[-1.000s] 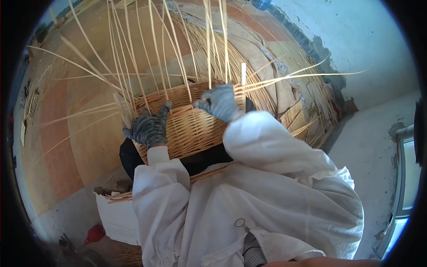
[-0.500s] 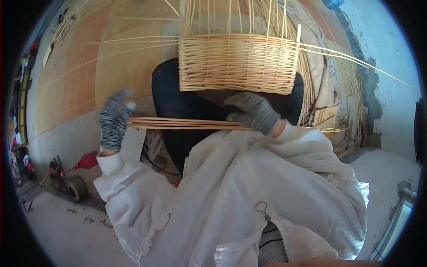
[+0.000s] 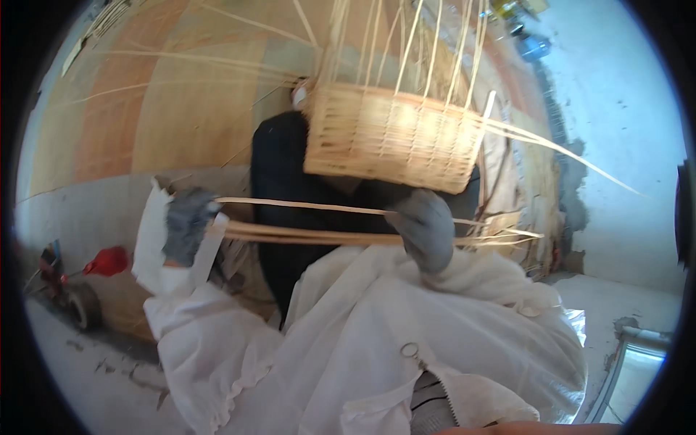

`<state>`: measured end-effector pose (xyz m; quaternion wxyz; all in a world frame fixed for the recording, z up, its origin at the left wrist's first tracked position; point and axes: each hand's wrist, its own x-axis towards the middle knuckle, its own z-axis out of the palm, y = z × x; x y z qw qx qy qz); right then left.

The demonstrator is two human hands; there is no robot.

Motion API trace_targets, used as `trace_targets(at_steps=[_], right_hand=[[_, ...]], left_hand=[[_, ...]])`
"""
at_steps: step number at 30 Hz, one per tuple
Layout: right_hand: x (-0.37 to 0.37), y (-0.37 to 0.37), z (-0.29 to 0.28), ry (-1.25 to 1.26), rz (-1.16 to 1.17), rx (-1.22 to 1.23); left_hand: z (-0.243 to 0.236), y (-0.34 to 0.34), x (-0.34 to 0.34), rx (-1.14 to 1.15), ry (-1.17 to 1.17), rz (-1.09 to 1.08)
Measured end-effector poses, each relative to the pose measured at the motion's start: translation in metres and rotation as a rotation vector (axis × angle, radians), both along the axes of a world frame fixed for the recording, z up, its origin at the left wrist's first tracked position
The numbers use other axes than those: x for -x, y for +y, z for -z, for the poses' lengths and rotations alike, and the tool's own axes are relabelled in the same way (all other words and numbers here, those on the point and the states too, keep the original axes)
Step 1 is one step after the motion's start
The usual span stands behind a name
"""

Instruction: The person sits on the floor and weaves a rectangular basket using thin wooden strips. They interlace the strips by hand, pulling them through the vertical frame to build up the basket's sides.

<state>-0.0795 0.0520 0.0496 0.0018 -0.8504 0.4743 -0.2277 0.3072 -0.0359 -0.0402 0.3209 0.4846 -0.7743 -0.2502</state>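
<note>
Though blurry, hands (image 3: 191, 226) (image 3: 428, 232) on one partly hidden strand (image 3: 304, 205).

The scene is viewed from the person's head, steeply downward and at close range, over the white garment (image 3: 362, 319) toward the woven basket (image 3: 388, 136); the wall (image 3: 616, 181) is caught at the right rim.

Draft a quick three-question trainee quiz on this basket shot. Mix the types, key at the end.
1. Most of the stakes leave the basket at its:
A) near edge
B) far edge
C) base

2. True or false: the left hand is touching the basket.

3. What runs from the left hand to the right hand?

Key:
1. B
2. False; it is apart from it, nearer the person and to the left.
3. A thin rod.
</note>
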Motion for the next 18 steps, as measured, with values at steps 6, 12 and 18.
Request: trace_targets(at_steps=[6, 12, 18], right_hand=[[-0.037, -0.054, -0.038, -1.008, -0.065, -0.640], [-0.024, -0.169, -0.075, -0.709, -0.174, -0.320], [-0.046, -0.250, -0.093, -0.141, -0.224, -0.478]], left_hand=[[-0.071, -0.033, 0.134, 0.299, 0.013, 0.362], [-0.029, -0.146, 0.139, 0.023, 0.770, 0.378], [0.067, -0.223, 0.188, -0.470, 0.550, 0.372]])
